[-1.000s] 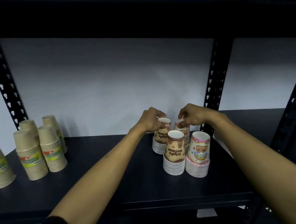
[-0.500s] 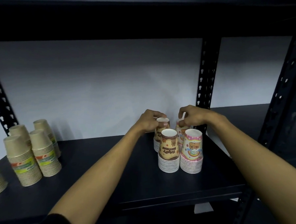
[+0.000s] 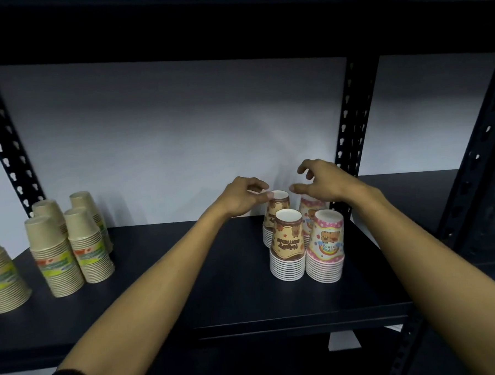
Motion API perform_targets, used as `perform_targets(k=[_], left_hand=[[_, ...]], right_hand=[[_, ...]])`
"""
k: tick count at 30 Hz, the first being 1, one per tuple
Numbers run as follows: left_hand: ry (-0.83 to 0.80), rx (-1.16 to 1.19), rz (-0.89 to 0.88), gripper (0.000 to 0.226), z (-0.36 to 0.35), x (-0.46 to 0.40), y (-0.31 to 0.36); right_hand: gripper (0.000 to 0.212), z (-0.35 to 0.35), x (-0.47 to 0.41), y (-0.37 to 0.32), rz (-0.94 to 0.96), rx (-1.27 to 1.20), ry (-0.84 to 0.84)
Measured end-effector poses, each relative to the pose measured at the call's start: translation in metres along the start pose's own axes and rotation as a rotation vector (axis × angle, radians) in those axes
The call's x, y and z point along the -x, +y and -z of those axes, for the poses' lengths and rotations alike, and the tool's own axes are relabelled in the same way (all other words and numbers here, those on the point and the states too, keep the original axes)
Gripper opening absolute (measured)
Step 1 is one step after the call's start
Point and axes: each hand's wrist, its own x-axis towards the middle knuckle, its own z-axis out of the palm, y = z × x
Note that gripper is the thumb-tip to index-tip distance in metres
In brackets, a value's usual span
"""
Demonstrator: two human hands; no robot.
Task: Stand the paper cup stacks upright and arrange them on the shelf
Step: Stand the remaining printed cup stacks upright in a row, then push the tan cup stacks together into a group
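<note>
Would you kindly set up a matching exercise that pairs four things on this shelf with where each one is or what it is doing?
Things:
1. front brown cup stack
2. front pink cup stack
3. plain tan cup stacks
4. right hand

Places or states:
A. at the left end of the shelf
B. open above the back pink cup stack, holding nothing
C. nearest the right post, front row
D. front row, left of the pink one

Pairs: 1-D, 2-C, 3-A, 4-B

place: storeroom or shop | evidence: black slotted-steel shelf (image 3: 245, 276), bulk paper cup stacks (image 3: 286, 242), bare white wall (image 3: 180, 133)
</note>
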Motion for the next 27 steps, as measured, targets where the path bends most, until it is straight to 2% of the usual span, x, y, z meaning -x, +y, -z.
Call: perform_targets(k=[7, 10, 16, 21, 24, 27], left_hand=[[0.168, -0.051, 0.005, 0.037, 0.049, 0.053, -0.009], [0.221, -0.126, 0.045, 0.035, 0.069, 0.088, -0.027], [0.190, -0.474, 0.198, 0.037, 0.097, 0.165, -0.094], [0.162, -0.534, 0.330, 0.036, 0.110, 0.230, -0.132], [0.248, -0.466, 0.373, 0.033, 0.117, 0.259, -0.143], [0.452, -0.473, 0.429, 0.027, 0.125, 0.285, -0.156]], right_hand=[[0.050, -0.019, 0.003, -0.071, 0.235, 0.009, 0.081], [0.048, -0.042, 0.008, -0.105, 0.318, -0.062, 0.060], [0.045, -0.123, 0.019, -0.150, 0.356, -0.168, -0.171], [0.042, -0.191, 0.027, -0.171, 0.363, -0.180, -0.364], [0.042, -0.216, 0.028, -0.197, 0.398, -0.196, -0.416], [0.042, -0.234, 0.026, -0.225, 0.429, -0.207, -0.444]])
